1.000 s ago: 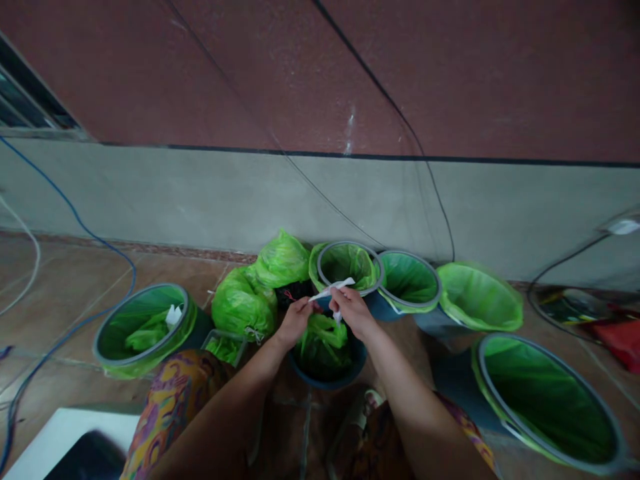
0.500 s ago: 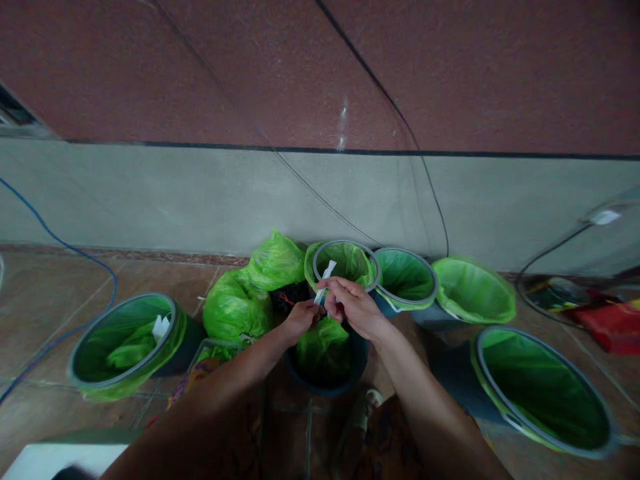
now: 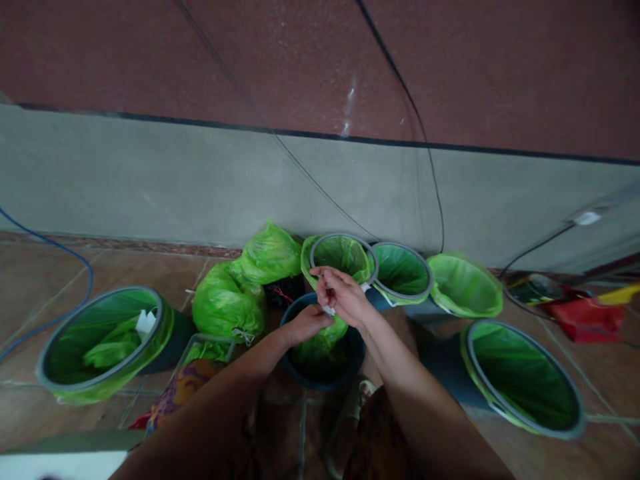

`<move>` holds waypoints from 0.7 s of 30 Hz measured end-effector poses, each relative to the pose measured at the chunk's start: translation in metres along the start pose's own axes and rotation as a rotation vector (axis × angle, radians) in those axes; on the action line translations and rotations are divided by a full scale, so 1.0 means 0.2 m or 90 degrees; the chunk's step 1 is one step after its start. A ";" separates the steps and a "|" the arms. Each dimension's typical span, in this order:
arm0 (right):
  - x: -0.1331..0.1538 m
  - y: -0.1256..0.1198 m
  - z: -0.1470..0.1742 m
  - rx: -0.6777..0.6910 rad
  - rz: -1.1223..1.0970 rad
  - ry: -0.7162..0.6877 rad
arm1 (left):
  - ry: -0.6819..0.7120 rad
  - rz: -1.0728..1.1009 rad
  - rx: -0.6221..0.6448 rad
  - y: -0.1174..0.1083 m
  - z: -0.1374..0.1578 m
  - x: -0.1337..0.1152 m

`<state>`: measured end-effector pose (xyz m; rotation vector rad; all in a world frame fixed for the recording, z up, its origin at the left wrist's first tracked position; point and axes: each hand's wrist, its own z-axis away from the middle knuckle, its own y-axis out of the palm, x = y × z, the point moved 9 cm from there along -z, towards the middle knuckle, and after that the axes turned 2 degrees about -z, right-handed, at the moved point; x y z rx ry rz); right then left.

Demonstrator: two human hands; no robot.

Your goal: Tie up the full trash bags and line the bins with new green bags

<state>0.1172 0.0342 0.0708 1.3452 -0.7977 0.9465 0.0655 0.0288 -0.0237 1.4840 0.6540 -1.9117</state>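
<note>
Both hands meet above a dark blue bin (image 3: 361, 363), which has a light green plastic bag (image 3: 320, 343) inside it. My left hand (image 3: 309, 323) is closed, its fingers pinching a white strip (image 3: 329, 311) at the top of the bag. Held against it is my right hand (image 3: 343, 292), fingers curled round the strip with the index finger pointing left. White material also shows by the right wrist. The fingers partly hide the strip, so whether it is tied I cannot tell.
Full green bags (image 3: 227, 303) lean left of the bin. Several lined bins stand around: one at left (image 3: 45, 373), others along the wall and a large one at right (image 3: 577, 413). A clear box (image 3: 230, 347) sits by my left forearm. A blue cable (image 3: 87, 267) crosses the floor.
The white strip stood up above my fingers and is now mostly drawn down between my hands. The green bag's top has risen toward my fingers. The view has shifted slightly.
</note>
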 end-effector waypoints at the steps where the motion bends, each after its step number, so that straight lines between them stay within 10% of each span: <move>1: -0.01 0.00 0.00 -0.004 0.011 0.002 | 0.020 -0.004 -0.009 0.00 0.00 0.00; 7: -0.02 -0.24 0.01 -0.172 0.453 -0.095 | -0.031 0.034 -0.085 -0.04 0.00 0.10; 12: -0.18 -0.30 0.06 -0.040 0.816 0.024 | -0.064 0.086 -0.124 -0.10 -0.02 0.13; 21: -0.17 -0.30 0.14 0.038 0.720 0.077 | -0.086 0.126 -0.139 -0.16 -0.01 0.09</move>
